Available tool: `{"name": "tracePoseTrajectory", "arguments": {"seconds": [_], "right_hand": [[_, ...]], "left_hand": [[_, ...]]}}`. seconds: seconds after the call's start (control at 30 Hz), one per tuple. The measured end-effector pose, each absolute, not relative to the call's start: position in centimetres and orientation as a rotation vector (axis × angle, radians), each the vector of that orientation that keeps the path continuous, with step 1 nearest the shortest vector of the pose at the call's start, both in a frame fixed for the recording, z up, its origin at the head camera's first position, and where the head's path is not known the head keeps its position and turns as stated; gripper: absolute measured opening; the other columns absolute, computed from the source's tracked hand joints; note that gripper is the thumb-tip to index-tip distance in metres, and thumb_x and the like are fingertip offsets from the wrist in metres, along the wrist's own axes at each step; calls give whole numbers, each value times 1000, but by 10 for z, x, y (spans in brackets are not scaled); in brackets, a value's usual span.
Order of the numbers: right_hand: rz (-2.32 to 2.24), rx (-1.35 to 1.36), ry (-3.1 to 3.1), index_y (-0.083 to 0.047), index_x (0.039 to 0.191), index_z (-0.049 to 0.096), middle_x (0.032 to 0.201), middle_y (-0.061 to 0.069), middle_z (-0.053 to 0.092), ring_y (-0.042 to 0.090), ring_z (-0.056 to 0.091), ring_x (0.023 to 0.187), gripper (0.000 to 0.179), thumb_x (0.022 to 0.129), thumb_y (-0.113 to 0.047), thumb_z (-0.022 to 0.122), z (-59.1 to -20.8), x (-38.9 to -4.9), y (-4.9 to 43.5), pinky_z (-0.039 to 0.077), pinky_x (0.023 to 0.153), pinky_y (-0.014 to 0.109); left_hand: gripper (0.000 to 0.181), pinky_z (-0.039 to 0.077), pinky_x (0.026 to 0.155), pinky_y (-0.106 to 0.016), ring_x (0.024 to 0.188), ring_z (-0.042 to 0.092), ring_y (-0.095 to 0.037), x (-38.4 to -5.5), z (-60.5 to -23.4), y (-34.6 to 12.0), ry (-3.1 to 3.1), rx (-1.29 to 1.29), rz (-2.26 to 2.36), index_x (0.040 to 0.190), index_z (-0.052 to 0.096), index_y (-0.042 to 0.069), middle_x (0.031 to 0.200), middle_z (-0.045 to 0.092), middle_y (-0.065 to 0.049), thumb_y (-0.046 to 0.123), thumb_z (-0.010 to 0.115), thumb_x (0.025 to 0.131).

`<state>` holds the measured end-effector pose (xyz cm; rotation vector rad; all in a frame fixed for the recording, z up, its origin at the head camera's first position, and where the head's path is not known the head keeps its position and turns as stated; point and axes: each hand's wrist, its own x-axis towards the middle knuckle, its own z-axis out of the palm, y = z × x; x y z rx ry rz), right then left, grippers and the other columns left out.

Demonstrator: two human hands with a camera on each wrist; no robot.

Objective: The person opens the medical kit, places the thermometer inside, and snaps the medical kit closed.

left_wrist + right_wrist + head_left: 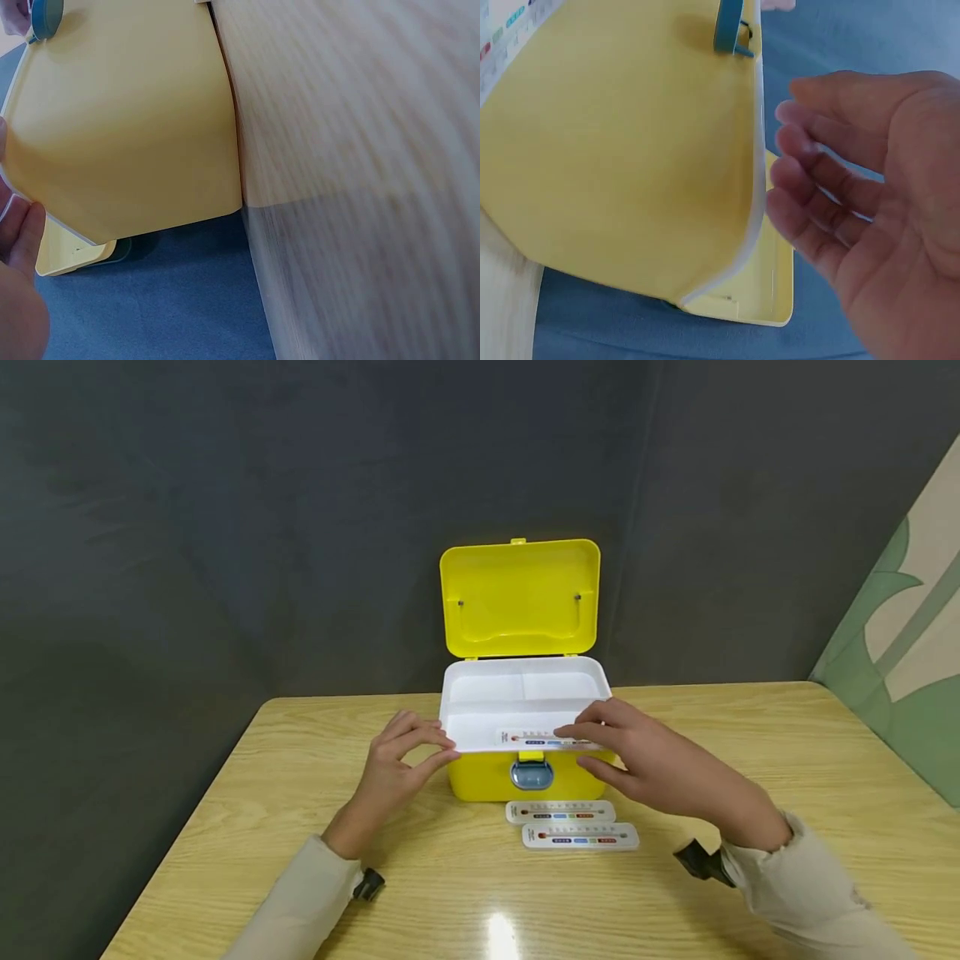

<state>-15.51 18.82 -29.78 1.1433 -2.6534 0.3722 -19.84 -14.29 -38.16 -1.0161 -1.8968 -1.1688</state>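
Note:
A yellow storage box (487, 777) stands with its lid (525, 593) raised and a white divided tray (480, 702) in its top. My left hand (397, 756) pinches the tray's rim at the front left corner; in the left wrist view its fingers (26, 232) meet that edge. Inside the tray's front compartment lies a white strip thermometer (517, 737), its right part behind my right hand (626, 747). That hand hovers at the front right rim with loosely bent fingers. In the right wrist view, nothing shows between its fingers (806, 187) and thumb.
Two more white thermometers (561, 812) lie on the wooden table (300, 777) just before the box, one partly overlapping the other in view. A blue-grey latch (532, 775) hangs on the box front. Close behind rises a dark wall (337, 527).

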Motion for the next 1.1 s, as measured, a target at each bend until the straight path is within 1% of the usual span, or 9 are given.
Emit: {"name": "tracePoseTrajectory", "arguments": {"seconds": [0.13,0.27,0.43,0.67,0.73,0.93,1.1], "right_hand": [[365,1219,-2601,-18,123,69,111,-4,62,6,55,95,36,88,-18,76,-304,-149,183,57,80,23],[339,1277,-2549,-17,124,68,110,-6,62,3,54,94,40,85,-18,79,-312,-142,184,57,78,21],[320,1308,-2520,-18,122,68,114,-8,62,3,56,97,39,85,-22,80,-327,-136,194,58,79,22],[316,1321,-2561,-20,118,69,117,-9,62,4,58,100,39,81,-21,83,-351,-130,206,59,81,25],[293,1324,-2593,-20,117,69,117,-10,63,5,59,101,38,81,-23,83,-358,-129,208,60,82,26],[255,1381,-2600,-22,113,70,109,-12,61,3,56,94,31,83,-25,81,-376,-132,208,57,79,25],[238,1428,-2586,-23,112,71,107,-12,60,4,55,93,29,86,-30,79,-384,-134,208,56,79,27]], "left_hand": [[27,50,96,-19,91,61,-26,-198,-382,-144,-1902,-1024,-1162,83,75,8,80,63,-5,-9,86,64],[26,50,96,-18,93,62,-26,-197,-381,-144,-1912,-1016,-1162,83,75,8,81,63,-5,-7,86,65],[26,50,95,-18,93,62,-26,-197,-380,-144,-1913,-1015,-1159,84,75,8,82,64,-5,-7,86,65],[26,50,93,-18,93,62,-25,-197,-380,-144,-1912,-1013,-1158,84,75,7,82,65,-5,-6,87,65],[26,50,93,-18,93,62,-25,-197,-380,-145,-1913,-1010,-1158,84,75,7,82,65,-5,-6,87,65],[25,50,94,-19,93,62,-24,-196,-381,-145,-1916,-1008,-1163,84,75,7,82,65,-5,-6,86,66],[25,50,94,-20,93,62,-25,-197,-380,-145,-1914,-1013,-1160,84,75,8,82,65,-5,-6,86,66]]}}
